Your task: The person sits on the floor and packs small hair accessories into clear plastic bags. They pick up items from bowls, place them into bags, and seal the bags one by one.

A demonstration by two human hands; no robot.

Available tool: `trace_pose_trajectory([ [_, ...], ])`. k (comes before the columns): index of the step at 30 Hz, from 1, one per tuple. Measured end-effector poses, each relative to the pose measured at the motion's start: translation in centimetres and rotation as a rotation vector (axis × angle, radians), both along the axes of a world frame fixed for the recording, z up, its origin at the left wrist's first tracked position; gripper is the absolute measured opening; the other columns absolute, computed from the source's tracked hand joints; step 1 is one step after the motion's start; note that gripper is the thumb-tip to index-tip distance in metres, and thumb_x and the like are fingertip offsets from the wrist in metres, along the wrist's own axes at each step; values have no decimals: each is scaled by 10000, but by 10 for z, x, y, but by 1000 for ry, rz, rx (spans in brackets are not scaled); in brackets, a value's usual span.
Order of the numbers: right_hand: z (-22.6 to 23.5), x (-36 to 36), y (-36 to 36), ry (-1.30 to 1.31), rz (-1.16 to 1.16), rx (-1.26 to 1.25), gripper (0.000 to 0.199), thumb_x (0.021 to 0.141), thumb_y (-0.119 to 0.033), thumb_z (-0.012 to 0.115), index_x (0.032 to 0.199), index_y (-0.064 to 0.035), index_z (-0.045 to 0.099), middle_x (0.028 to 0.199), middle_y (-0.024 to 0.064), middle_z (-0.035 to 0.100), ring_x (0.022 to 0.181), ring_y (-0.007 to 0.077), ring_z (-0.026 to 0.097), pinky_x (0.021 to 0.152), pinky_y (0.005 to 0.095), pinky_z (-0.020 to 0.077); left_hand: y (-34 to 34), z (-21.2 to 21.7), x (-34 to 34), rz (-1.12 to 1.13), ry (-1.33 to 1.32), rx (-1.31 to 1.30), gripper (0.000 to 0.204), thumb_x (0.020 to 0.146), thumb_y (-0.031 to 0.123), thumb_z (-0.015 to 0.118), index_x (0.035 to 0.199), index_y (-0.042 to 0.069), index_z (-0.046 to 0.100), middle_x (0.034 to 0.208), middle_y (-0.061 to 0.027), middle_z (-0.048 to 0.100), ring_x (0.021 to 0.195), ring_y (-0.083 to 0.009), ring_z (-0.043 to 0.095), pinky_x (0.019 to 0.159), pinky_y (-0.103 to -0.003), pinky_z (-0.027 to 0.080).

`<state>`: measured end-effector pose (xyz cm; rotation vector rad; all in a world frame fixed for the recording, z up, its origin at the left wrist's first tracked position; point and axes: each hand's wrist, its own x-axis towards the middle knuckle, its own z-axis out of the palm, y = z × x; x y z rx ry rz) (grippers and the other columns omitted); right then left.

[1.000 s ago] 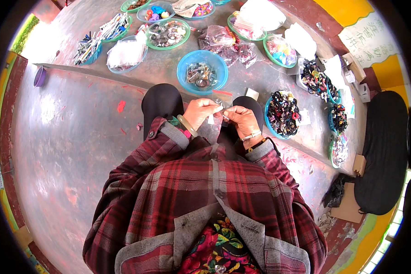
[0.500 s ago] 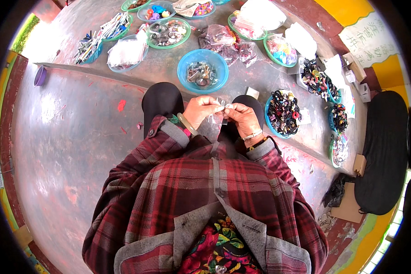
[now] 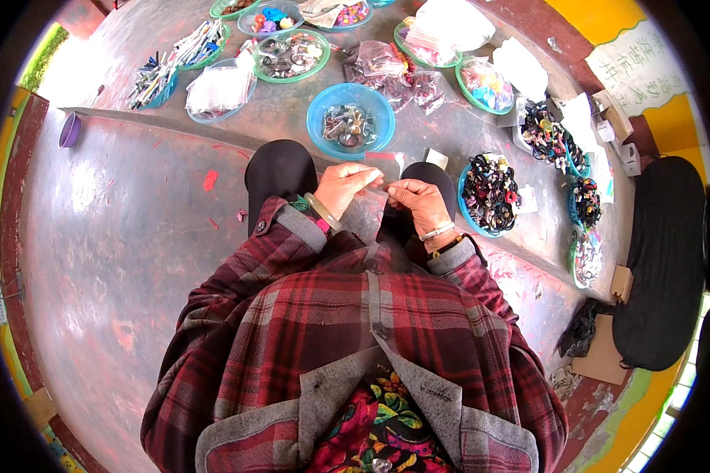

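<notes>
The person wears a dark red and grey plaid jacket with grey cuffs and lapels over a bright floral top, black trousers beyond the jacket's cuffs, and bangles at both wrists.

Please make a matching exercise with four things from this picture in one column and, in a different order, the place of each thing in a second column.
1. small clear bag
2. blue bowl
3. purple cup
4. black cushion

a. far left, on the step edge
b. far right, on the floor
c. held between left hand and right hand
d. just beyond the hands, with small dark pieces inside

Pairs: 1-c, 2-d, 3-a, 4-b
</notes>
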<state>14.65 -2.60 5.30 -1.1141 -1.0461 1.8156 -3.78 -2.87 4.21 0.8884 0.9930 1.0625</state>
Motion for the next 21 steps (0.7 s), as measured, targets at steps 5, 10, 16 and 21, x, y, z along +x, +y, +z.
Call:
trace_pose_trajectory([
  [5, 4, -3, -1, -18, 1, 15, 110, 779, -85, 638, 847, 0, 649, 697, 24, 615, 622, 78, 534, 584, 194, 408, 1, 1, -1, 9, 53, -13, 184, 820, 159, 598, 904, 0, 637, 823, -69, 648, 743, -99, 585, 616, -211, 411],
  [10, 0, -4, -2, -14, 11, 1, 106, 776, -75, 633, 847, 4, 647, 707, 28, 618, 631, 81, 537, 596, 195, 410, 1, 2, -1, 20, 16, -41, 169, 806, 162, 615, 880, 12, 641, 808, -62, 648, 724, -93, 579, 614, -209, 406],
  [16, 2, -8, -3, -34, 12, -4, 81, 774, -48, 623, 827, 10, 642, 704, 28, 616, 627, 77, 533, 596, 198, 409, 1, 1, 0, 15, -35, -19, 150, 812, 155, 610, 852, 13, 637, 776, -52, 635, 698, -92, 569, 615, -214, 412],
  [21, -2, -7, -3, -4, -1, -4, 44, 761, -22, 629, 791, 10, 635, 697, 20, 612, 620, 68, 525, 587, 194, 404, 0, 2, 1, 4, -105, -48, 149, 827, 153, 593, 851, 10, 630, 765, -35, 621, 687, -88, 559, 607, -217, 415],
])
